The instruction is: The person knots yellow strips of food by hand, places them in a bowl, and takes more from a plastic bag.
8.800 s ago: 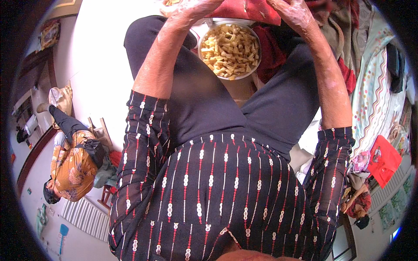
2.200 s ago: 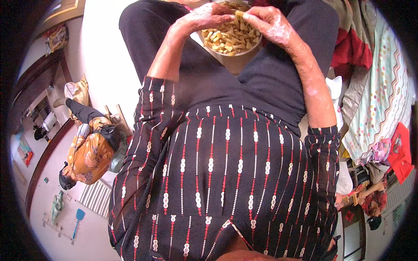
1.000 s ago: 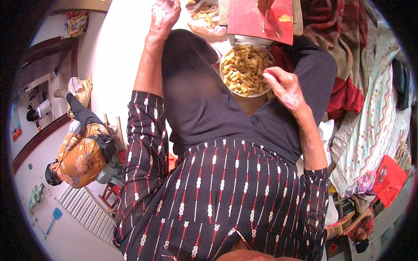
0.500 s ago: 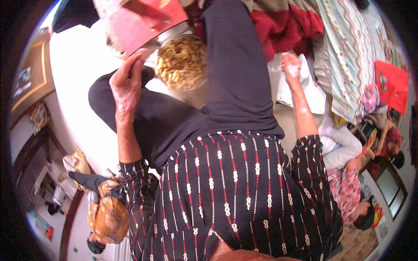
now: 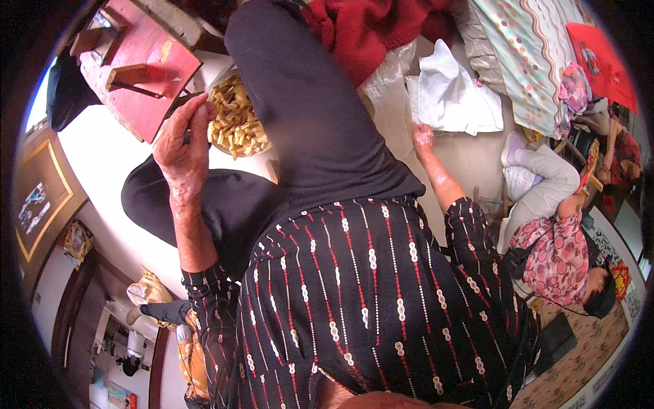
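Note:
My left hand (image 5: 182,151) is raised above my bent left leg, beside a round bowl of pale brown cut strips (image 5: 238,119). Its thumb and fingertips are drawn together near the bowl's rim; anything pinched between them is too small to make out. Low on my right side, my right hand (image 5: 423,136) is closed at the near left corner of a crumpled white cloth (image 5: 455,92). Its fingers are partly hidden, so what they grip does not show. Whitish patches mark the hand and forearm.
Left of the bowl lies a red board with wooden blocks (image 5: 146,61). Clear plastic sheeting (image 5: 390,88) and a dark red cloth (image 5: 371,31) lie beyond my right leg. A dotted bedcover (image 5: 528,75) hangs at right. A person in a pink patterned top (image 5: 552,255) sits nearby.
The whole view has shifted. My right hand has come nearer my body, from over the white cloth's left side to its near corner. My left hand stays by the bowl, fingertips still together.

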`<state>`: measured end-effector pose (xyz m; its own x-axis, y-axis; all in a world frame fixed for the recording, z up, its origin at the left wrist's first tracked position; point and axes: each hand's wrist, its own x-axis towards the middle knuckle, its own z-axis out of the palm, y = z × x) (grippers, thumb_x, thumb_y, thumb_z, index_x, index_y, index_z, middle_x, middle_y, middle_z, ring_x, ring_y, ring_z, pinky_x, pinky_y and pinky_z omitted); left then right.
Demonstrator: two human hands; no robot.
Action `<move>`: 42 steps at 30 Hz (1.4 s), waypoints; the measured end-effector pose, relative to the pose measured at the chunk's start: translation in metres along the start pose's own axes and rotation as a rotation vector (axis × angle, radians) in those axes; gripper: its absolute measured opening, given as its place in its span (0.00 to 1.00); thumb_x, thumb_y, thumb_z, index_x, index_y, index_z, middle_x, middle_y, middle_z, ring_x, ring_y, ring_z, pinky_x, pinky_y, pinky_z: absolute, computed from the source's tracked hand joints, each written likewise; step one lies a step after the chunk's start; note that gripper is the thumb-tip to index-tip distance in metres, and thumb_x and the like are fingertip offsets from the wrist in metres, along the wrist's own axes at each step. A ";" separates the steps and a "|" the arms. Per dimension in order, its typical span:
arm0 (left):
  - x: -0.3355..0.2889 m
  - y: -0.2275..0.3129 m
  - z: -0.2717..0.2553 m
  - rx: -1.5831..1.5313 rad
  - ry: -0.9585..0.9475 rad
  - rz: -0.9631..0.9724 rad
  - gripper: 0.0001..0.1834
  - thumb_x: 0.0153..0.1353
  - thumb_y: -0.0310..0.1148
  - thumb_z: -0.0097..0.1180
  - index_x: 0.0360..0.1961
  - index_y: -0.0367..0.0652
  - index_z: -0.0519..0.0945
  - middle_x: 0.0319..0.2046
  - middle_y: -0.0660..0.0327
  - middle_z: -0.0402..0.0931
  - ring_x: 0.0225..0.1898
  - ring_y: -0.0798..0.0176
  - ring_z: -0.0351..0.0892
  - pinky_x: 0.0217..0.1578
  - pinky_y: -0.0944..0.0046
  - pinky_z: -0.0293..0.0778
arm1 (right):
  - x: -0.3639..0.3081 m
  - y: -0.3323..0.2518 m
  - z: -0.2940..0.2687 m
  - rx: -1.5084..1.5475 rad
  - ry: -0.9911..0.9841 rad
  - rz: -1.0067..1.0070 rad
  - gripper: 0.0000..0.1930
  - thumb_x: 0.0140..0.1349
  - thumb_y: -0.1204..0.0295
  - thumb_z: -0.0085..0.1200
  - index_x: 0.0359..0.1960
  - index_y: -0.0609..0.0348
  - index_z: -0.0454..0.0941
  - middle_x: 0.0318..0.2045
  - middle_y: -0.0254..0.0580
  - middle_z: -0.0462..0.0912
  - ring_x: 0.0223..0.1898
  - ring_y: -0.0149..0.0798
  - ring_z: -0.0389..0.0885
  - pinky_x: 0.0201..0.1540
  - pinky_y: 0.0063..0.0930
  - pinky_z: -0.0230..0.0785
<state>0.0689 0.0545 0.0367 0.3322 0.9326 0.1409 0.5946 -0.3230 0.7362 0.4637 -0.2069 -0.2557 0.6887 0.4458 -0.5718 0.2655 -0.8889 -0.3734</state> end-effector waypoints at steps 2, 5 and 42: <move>0.008 0.013 0.005 -0.002 -0.019 -0.015 0.08 0.58 0.21 0.53 0.39 0.35 0.79 0.29 0.61 0.80 0.31 0.71 0.79 0.33 0.74 0.74 | 0.006 0.038 0.014 0.090 -0.093 0.217 0.23 0.53 0.55 0.53 0.37 0.66 0.73 0.32 0.60 0.78 0.35 0.54 0.77 0.39 0.43 0.69; 0.012 0.026 0.009 0.011 -0.031 0.012 0.08 0.59 0.23 0.53 0.40 0.36 0.79 0.30 0.60 0.80 0.32 0.71 0.80 0.33 0.73 0.74 | -0.006 0.038 0.019 0.485 -0.226 0.592 0.16 0.55 0.64 0.55 0.40 0.62 0.72 0.28 0.50 0.77 0.30 0.46 0.76 0.32 0.43 0.70; 0.038 0.082 0.175 -0.019 -0.482 0.112 0.09 0.49 0.28 0.48 0.32 0.36 0.73 0.27 0.40 0.75 0.35 0.41 0.77 0.37 0.48 0.72 | -0.121 -0.283 -0.110 1.254 -0.424 -0.440 0.06 0.60 0.74 0.50 0.32 0.65 0.75 0.24 0.38 0.78 0.25 0.26 0.75 0.28 0.19 0.68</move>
<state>0.2587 0.0352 -0.0138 0.6968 0.7104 -0.0990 0.5238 -0.4097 0.7468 0.3800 -0.0206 -0.0003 0.3931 0.8586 -0.3289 -0.5252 -0.0839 -0.8468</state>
